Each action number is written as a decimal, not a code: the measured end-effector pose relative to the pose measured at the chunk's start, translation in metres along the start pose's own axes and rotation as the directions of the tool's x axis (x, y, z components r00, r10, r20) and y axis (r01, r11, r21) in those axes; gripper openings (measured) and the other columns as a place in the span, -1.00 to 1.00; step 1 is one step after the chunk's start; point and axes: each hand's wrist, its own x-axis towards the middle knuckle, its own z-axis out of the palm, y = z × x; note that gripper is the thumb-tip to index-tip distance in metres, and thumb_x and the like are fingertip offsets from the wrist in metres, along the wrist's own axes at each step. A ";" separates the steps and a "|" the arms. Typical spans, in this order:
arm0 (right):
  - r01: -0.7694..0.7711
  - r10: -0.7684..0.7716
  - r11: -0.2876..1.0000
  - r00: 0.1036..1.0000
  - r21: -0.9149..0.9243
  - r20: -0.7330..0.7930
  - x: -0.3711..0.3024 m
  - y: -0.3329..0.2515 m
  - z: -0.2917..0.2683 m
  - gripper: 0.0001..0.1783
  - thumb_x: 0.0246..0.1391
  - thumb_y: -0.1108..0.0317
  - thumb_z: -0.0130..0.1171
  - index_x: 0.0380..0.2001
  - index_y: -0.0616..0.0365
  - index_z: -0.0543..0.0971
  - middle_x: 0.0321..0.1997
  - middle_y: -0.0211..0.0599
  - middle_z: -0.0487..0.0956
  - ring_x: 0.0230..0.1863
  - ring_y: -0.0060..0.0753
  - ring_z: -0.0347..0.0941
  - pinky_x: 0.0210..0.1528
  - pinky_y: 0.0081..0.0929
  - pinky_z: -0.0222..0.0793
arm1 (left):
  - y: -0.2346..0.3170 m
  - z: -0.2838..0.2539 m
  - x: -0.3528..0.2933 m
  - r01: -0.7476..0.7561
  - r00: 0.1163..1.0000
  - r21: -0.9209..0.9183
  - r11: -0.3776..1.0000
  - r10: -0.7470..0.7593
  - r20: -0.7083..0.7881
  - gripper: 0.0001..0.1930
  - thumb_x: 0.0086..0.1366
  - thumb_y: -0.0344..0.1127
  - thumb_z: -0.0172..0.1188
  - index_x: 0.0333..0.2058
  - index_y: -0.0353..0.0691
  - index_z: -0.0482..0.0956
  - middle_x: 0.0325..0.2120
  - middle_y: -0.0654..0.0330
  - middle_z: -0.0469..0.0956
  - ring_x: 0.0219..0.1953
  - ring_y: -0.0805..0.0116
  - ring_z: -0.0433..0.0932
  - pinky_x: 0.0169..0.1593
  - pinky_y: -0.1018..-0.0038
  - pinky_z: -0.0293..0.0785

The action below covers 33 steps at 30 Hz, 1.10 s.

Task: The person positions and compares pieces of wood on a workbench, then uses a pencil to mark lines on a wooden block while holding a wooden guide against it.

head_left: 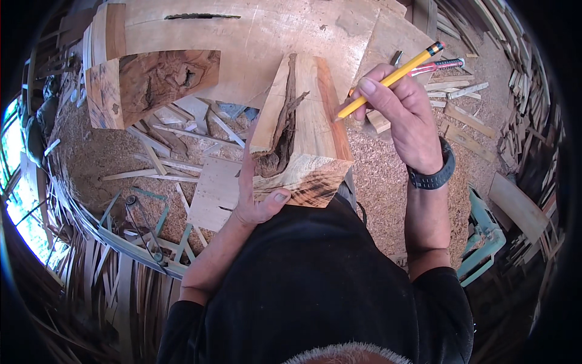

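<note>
A squared block of pale wood stands tilted in front of my dark shirt, with a deep, bark-lined crack running down its left part. Dark streaks mark its near end, and a reddish band follows its right edge. My left hand grips the block from the left, thumb across the near end and the other fingers mostly hidden behind it. In my right hand a yellow pencil is pinched, eraser up. Its point is at the block's right side; whether it touches, I cannot tell. A dark watch circles my right wrist.
A second, darker figured block lies at the left against a large pale board. Beyond my right hand is a red utility knife. Offcuts and sawdust surround me, with teal metal frames at both sides.
</note>
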 end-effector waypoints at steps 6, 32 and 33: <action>0.025 -0.001 0.995 0.968 0.092 -0.250 0.004 -0.004 -0.002 -0.77 0.43 0.28 0.12 -0.20 0.25 0.60 -0.35 -0.35 0.66 -0.31 -0.61 0.59 -0.20 -0.63 0.46 | 0.006 0.002 0.005 0.013 1.000 0.024 1.000 -0.013 0.004 0.19 0.21 0.06 0.41 0.49 -0.40 -0.22 0.40 -0.15 0.10 0.45 0.02 0.18 0.47 0.13 0.16; 0.142 -0.110 0.975 0.977 0.173 -0.181 0.066 -0.014 -0.012 -0.59 0.44 0.20 0.06 0.13 0.30 0.55 -0.09 -0.16 0.69 0.01 -0.25 0.67 0.13 -0.35 0.56 | 0.019 -0.011 0.014 0.077 0.996 0.104 0.992 -0.082 0.044 0.22 0.13 0.09 0.39 0.48 -0.49 -0.18 0.43 -0.23 0.07 0.45 -0.01 0.19 0.48 0.14 0.10; 0.136 -0.108 0.980 0.976 0.144 -0.189 0.076 -0.017 -0.003 -0.59 0.44 0.20 0.06 0.14 0.30 0.55 -0.09 -0.17 0.69 0.01 -0.26 0.67 0.13 -0.36 0.56 | 0.017 -0.010 0.019 0.056 0.997 0.084 0.995 -0.060 0.043 0.18 0.16 0.04 0.37 0.48 -0.49 -0.17 0.43 -0.22 0.08 0.47 0.00 0.15 0.48 0.16 0.06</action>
